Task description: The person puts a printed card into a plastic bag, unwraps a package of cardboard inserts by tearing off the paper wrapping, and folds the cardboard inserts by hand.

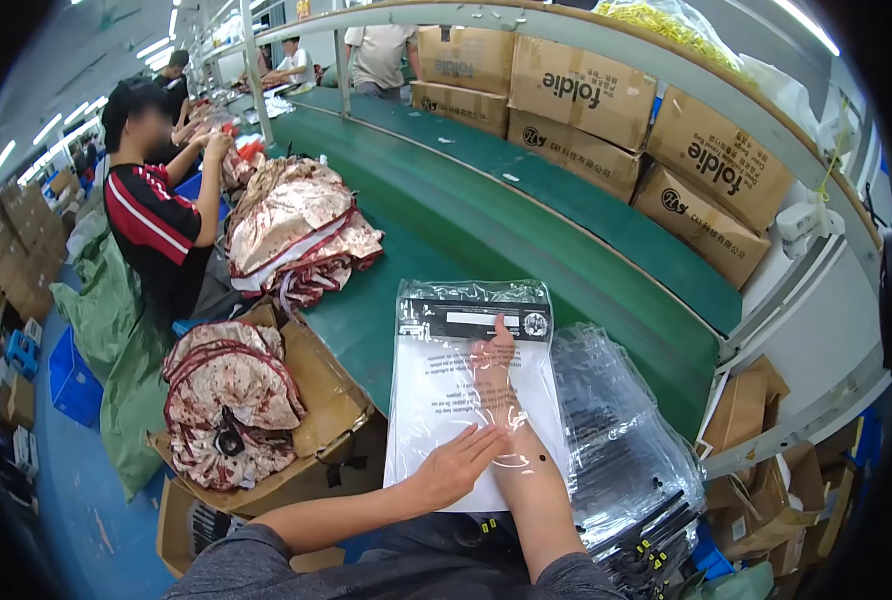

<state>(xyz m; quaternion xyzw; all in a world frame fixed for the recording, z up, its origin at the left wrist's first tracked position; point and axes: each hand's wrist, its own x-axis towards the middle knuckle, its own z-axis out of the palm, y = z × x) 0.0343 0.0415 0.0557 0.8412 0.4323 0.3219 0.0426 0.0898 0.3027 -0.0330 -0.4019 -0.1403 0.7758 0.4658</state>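
Observation:
A clear plastic bag [426, 400] with a white sheet and a black label strip lies before me, with small dark print across it. My right hand [493, 355] reaches up through the bag's lower end and shows through the plastic. Its thumb lies over the black strip, and the other fingers look folded and are partly hidden, apparently pinching the sheet. My left hand [456, 465] is open, with straight fingers laid flat against the bag beside my right forearm. A stack of clear plastic bags [616, 430] spreads to the right, next to the bag I handle.
A green conveyor belt [416, 200] runs behind the bag. Several patterned, red-edged fabric bundles [301, 220] lie at left, with another in an open carton [326, 400]. A co-worker [161, 210] stands at left. Cardboard boxes [581, 90] line the far side, below a metal rail [566, 22].

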